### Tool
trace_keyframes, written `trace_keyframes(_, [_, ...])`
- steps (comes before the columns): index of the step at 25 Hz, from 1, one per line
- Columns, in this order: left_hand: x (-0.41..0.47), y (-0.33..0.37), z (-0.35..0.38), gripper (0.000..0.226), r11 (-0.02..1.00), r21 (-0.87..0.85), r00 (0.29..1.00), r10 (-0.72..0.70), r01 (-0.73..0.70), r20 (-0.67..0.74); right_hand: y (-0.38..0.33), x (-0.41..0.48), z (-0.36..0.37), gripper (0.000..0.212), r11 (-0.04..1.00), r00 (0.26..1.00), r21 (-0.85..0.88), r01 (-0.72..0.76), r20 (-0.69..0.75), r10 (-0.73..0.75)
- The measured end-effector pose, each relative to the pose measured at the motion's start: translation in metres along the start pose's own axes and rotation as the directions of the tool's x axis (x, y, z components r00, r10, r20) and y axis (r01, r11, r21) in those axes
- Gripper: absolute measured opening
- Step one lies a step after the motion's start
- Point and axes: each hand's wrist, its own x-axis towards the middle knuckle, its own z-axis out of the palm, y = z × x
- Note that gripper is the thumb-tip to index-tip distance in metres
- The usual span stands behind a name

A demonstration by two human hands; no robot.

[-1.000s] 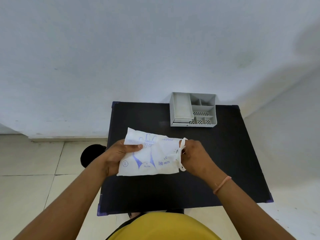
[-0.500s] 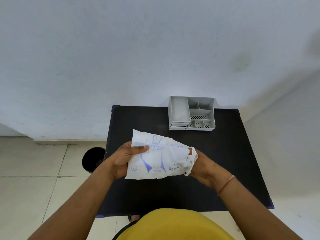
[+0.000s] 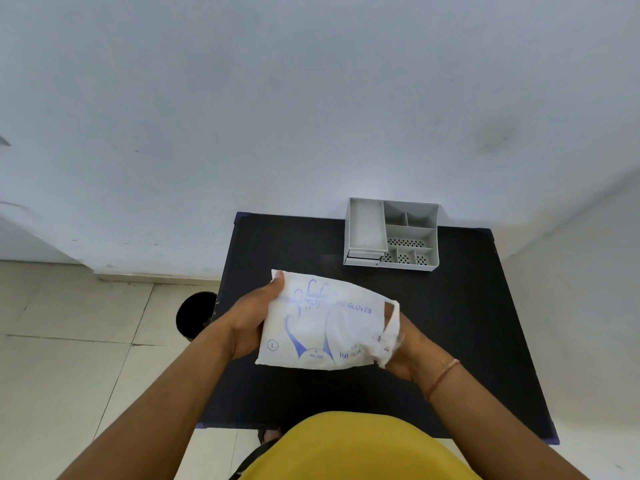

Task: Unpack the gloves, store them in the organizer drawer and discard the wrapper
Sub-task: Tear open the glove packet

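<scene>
A white plastic glove pack [image 3: 325, 327] with blue print is held above the black table [image 3: 467, 323], in front of me. My left hand [image 3: 249, 320] grips its left edge, thumb on top at the upper corner. My right hand [image 3: 405, 348] holds the pack's crumpled, torn right end, mostly hidden behind the wrapper. The grey organizer [image 3: 393, 233] stands at the table's far edge; its drawers at the lower left front look closed. No loose gloves are visible outside the pack.
A dark round bin [image 3: 195, 315] stands on the tiled floor just left of the table. A white wall rises directly behind the table. My yellow shirt [image 3: 353, 448] fills the bottom of the view.
Both hands shifted the pack slightly right and tilted it up. My right hand moved from on top of the torn end to under and behind it, and the end is more crumpled.
</scene>
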Motion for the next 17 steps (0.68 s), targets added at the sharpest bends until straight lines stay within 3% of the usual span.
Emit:
trace_keyframes(2, [0.005,-0.003,-0.001,0.059,0.994,0.082,0.99,0.082,-0.072,-0.116,-0.007,-0.002,-0.005,0.04,0.999,0.998,-0.03,0.03,0.058,-0.028])
trace_keyframes(4, [0.006,-0.005,0.002,0.057,0.971,0.221,0.989,0.118,-0.095,-0.094,-0.012,-0.002,-0.005,0.038,0.999,0.993,-0.043,-0.002,0.118,0.007])
trace_keyframes(6, [0.007,-0.008,0.0,0.056,0.933,0.345,0.991,0.125,-0.103,-0.044,-0.011,-0.001,-0.004,0.031,0.988,0.996,-0.156,-0.01,0.084,0.024])
trace_keyframes(9, [0.018,-0.016,-0.021,0.053,0.942,0.324,0.952,0.179,-0.092,-0.249,-0.011,-0.001,-0.01,0.028,0.955,0.992,-0.275,0.114,-0.015,-0.123])
trace_keyframes(12, [0.028,-0.03,-0.052,0.048,0.959,0.282,0.892,0.151,-0.029,-0.425,-0.012,-0.008,-0.035,0.017,0.965,0.971,-0.19,0.179,-0.124,-0.204])
trace_keyframes(15, [0.038,-0.049,-0.077,0.041,0.956,0.293,0.866,0.165,-0.022,-0.472,-0.013,-0.016,-0.056,0.02,0.971,0.957,-0.08,0.224,-0.172,-0.235])
trace_keyframes(17, [0.051,-0.062,-0.089,0.046,0.921,0.387,0.846,0.178,0.037,-0.503,-0.016,-0.025,-0.059,0.02,0.963,0.952,-0.041,0.267,-0.146,-0.27])
